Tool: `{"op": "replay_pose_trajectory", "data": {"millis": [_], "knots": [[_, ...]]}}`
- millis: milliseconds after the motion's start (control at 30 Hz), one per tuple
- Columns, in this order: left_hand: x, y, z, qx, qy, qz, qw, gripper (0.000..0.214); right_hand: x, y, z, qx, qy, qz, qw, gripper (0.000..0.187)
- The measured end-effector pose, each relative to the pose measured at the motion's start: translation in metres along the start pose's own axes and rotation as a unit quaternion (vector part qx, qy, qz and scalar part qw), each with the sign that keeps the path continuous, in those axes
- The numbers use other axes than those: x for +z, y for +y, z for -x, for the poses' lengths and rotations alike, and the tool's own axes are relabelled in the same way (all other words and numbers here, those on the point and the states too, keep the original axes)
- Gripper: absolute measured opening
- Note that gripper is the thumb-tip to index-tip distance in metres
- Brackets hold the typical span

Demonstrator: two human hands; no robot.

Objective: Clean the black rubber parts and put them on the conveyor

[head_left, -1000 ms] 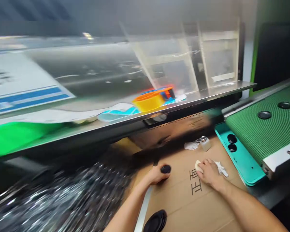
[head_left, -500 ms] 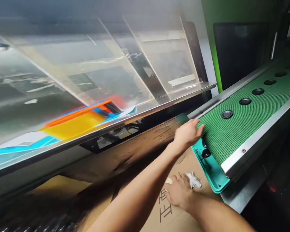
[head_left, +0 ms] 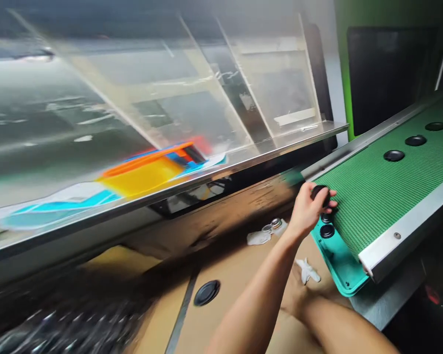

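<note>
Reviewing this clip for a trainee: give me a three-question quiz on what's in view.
1. True or false: the left hand is empty.
2. What colour is the tray partly under the belt's near end: a) red, b) teal, c) white?
3. Which hand is harder to see, and why?

Key: 1. False; it holds a black disc. 2. b. 3. The right hand; it's partly behind the left forearm.

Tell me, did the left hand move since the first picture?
Yes. Judged against the green conveyor, the left hand moved right and forward, from the cardboard to the conveyor's near end.
</note>
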State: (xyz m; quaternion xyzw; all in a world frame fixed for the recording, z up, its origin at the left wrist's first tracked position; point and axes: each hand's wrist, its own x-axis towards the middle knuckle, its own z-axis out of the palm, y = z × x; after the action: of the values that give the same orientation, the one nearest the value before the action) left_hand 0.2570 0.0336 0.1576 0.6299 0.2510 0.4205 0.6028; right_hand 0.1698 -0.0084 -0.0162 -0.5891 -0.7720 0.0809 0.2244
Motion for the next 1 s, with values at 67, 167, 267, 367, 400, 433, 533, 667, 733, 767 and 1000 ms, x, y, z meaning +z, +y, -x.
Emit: {"op": "replay_pose_trajectory", "data": {"millis": [67,167,267,367,400,433,533,667,733,767,1000], "knots": [[-0.056,-0.012,0.049,-0.013,0.109,0.068,0.992,0.042,0.002,-0.002,0.002,0.005,-0.006,0.014,1.000,0.030],[-0.134,-0.043,0.118,-0.039,0.243,0.165,0.955,0.042,0.001,-0.003,0.004,-0.020,-0.016,0.029,0.999,0.029],[-0.185,-0.077,0.164,-0.071,0.301,0.264,0.914,0.047,0.000,-0.001,0.007,-0.038,-0.025,0.025,0.999,0.025],[-0.204,-0.104,0.180,-0.076,0.316,0.336,0.884,0.050,0.000,0.006,0.005,-0.005,0.036,-0.009,0.999,0.024],[-0.206,-0.110,0.179,-0.078,0.315,0.357,0.876,0.048,0.001,0.009,0.002,0.008,0.075,-0.031,0.997,0.026],[-0.207,-0.115,0.177,-0.084,0.312,0.377,0.868,0.045,0.001,0.011,-0.001,0.016,0.117,-0.058,0.991,0.029],[-0.208,-0.124,0.165,-0.108,0.300,0.431,0.844,0.035,0.003,0.011,-0.009,0.009,0.208,-0.142,0.968,0.036],[-0.201,-0.130,0.161,-0.137,0.246,0.469,0.837,0.035,0.012,-0.009,-0.003,-0.043,0.190,-0.155,0.969,0.034],[-0.197,-0.132,0.164,-0.151,0.211,0.472,0.842,0.043,0.018,-0.022,0.003,-0.069,0.167,-0.127,0.975,0.032],[-0.197,-0.132,0.166,-0.152,0.199,0.474,0.844,0.046,0.020,-0.027,0.004,-0.079,0.158,-0.111,0.978,0.031],[-0.199,-0.128,0.165,-0.119,0.245,0.494,0.826,0.038,0.016,-0.041,-0.004,-0.001,0.150,-0.026,0.988,0.030]]}}
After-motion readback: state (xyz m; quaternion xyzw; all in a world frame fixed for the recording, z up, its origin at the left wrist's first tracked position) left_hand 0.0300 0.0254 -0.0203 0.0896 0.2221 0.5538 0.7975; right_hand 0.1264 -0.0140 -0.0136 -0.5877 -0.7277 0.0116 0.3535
